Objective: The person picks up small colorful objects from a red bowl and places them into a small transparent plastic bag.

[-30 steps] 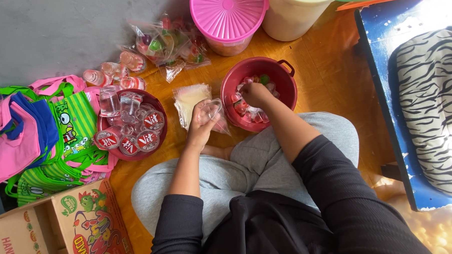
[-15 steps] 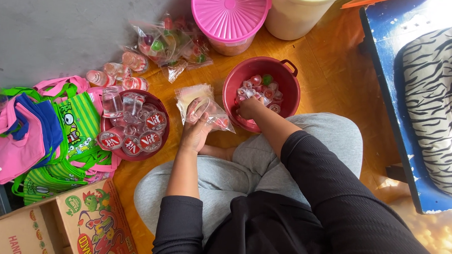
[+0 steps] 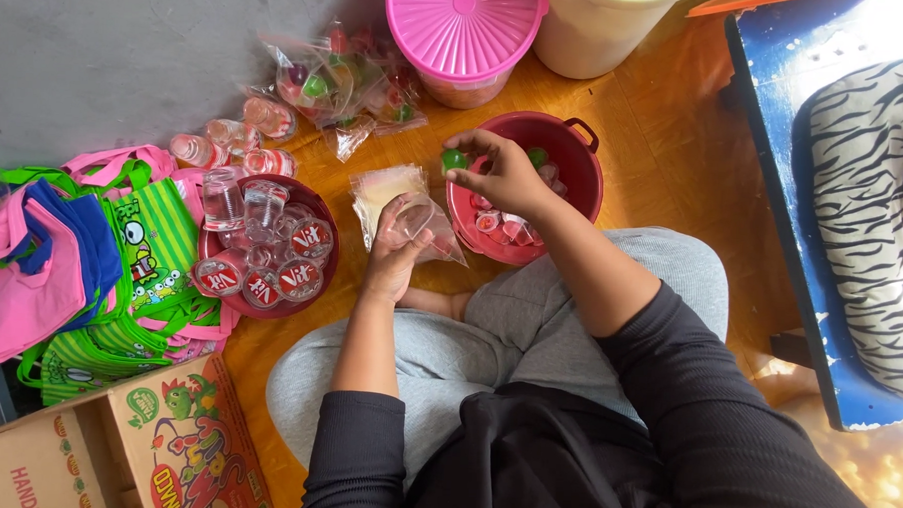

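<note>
The left hand [image 3: 400, 244] is just beside the red bowl [image 3: 573, 153], palm up, with bent fingers closed around something. The right hand [image 3: 501, 174] is lifted over the bowl's near edge, fingertips pinched together. Both arms wear dark sleeves.

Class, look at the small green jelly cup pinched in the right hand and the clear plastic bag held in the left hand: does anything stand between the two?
Nothing visible does. The right hand holds the green jelly cup over the red bowl's rim. The clear plastic bag in the left hand lies just below, only bare floor between.
</note>
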